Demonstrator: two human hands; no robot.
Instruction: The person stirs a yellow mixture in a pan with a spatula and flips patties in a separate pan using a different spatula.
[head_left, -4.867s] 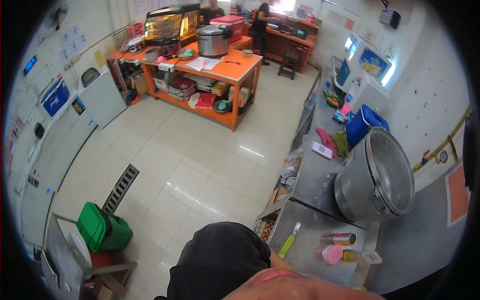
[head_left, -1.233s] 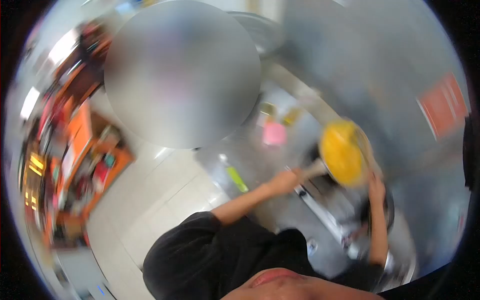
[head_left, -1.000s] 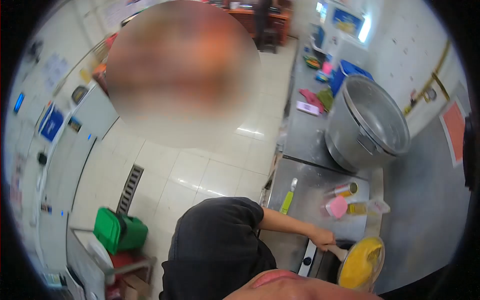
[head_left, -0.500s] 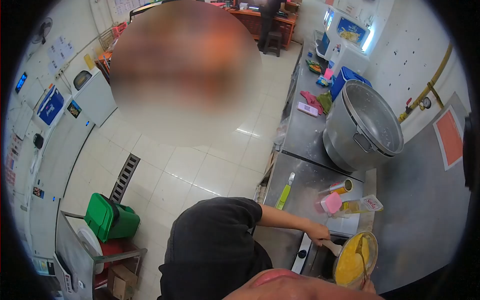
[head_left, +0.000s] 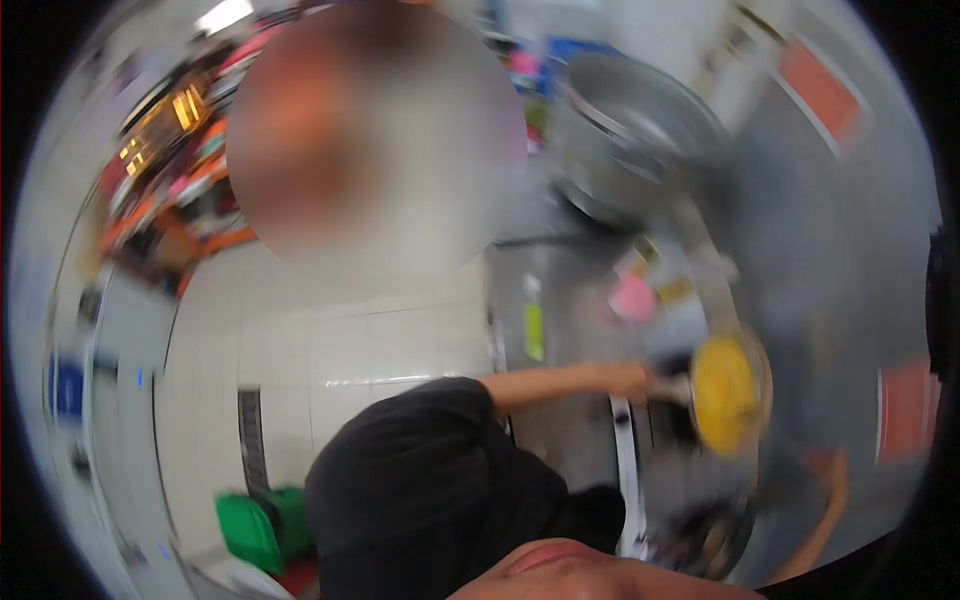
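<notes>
My left hand [head_left: 630, 382] is wrapped round the handle of a frying pan [head_left: 765, 385] over the stove. A yellow, egg-like mixture [head_left: 724, 395] fills the pan. My right hand [head_left: 826, 466] is off the pan, stretched out at the lower right near the grey wall panel. Motion smears its fingers, and I cannot tell whether it holds anything. Beyond the pan stands a pink-lidded container [head_left: 633, 299], with a can [head_left: 645, 250] close behind it. A green-handled utensil [head_left: 533, 330] lies on the steel counter to the left.
A big metal pot [head_left: 600, 185] stands at the back of the counter [head_left: 575, 300]. Nearer me is a second burner area with dark items [head_left: 710, 535]. A green bin [head_left: 250, 530] sits on the left, beside a floor drain [head_left: 252, 440]. Orange-red sheets hang on the panel.
My right hand has left the pan, where it was stirring with a spoon, and moved out to the right. My left hand keeps the handle. The view has turned and blurred.
</notes>
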